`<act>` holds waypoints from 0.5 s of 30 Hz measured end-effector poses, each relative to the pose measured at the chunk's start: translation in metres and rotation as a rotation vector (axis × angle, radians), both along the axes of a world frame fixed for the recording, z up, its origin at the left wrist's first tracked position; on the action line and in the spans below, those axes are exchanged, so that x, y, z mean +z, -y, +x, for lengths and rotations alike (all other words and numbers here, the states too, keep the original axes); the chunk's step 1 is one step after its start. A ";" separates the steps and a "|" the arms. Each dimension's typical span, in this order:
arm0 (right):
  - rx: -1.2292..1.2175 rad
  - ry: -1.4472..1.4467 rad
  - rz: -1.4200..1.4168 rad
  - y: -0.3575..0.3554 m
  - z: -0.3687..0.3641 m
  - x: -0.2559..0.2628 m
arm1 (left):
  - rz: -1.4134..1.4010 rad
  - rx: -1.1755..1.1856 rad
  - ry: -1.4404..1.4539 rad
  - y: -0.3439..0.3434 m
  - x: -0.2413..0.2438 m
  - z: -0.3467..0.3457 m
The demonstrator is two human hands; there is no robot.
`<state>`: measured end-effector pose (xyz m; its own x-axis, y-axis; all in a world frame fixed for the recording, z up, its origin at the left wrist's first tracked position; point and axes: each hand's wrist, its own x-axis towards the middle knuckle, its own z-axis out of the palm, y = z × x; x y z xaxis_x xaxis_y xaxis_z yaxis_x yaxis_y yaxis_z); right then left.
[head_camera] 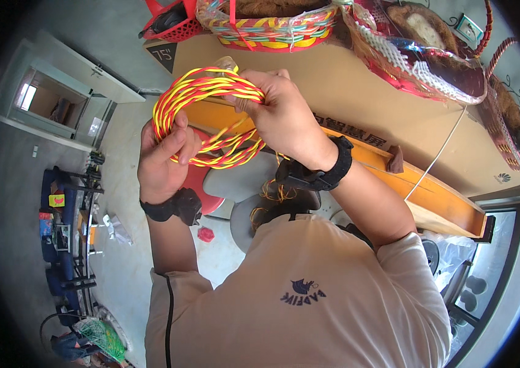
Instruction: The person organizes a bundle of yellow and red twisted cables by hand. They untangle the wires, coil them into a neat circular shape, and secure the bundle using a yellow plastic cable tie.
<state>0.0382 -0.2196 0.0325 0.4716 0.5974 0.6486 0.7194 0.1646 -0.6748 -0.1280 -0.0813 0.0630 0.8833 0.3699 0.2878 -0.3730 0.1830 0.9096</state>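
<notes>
A coil of red and yellow twisted electrical wire (209,87) is held up in front of me between both hands. My left hand (163,156) grips the coil at its left side, the fingers curled round the strands. My right hand (283,115) pinches the coil at its upper right. A clear plastic piece (226,64) shows at the top of the coil, partly behind it. More of the same loose wire (280,191) hangs down over a grey seat below my right wrist. Each wrist wears a black strap.
A large cardboard box (287,69) stands ahead, with woven baskets (269,27) on top. An orange wooden trough (443,193) runs along it. A red stool (200,179) and grey chair (237,179) stand beneath the coil. A blue bench (69,216) bears items at the left; an open door (99,73) is beyond.
</notes>
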 end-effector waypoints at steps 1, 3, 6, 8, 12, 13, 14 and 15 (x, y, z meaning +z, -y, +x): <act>-0.003 -0.009 0.007 -0.005 0.004 0.000 | 0.001 -0.010 -0.024 -0.007 0.000 0.001; 0.180 -0.268 -0.010 -0.009 0.013 0.012 | 0.001 0.009 -0.084 -0.019 -0.004 0.007; 0.331 -0.517 -0.120 -0.018 0.022 0.023 | 0.000 0.068 -0.126 -0.034 -0.018 0.020; 0.350 -0.651 -0.208 -0.025 0.023 0.032 | -0.077 0.169 -0.111 -0.048 -0.039 0.031; 0.407 -1.201 -0.104 -0.040 0.026 0.042 | -0.292 -0.031 -0.068 -0.074 -0.067 0.046; 0.415 -1.258 -0.095 -0.046 0.028 0.043 | -0.376 -0.095 -0.052 -0.077 -0.072 0.050; 0.424 -1.315 -0.085 -0.052 0.031 0.042 | -0.411 -0.191 -0.008 -0.084 -0.087 0.053; 0.428 -1.368 -0.077 -0.058 0.030 0.045 | -0.515 -0.250 0.047 -0.083 -0.094 0.056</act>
<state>0.0680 -0.1616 0.0771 0.4652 0.8626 -0.1988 -0.5846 0.1307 -0.8007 -0.0723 0.0018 -0.0308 0.9525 0.2546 0.1669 -0.2995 0.6858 0.6633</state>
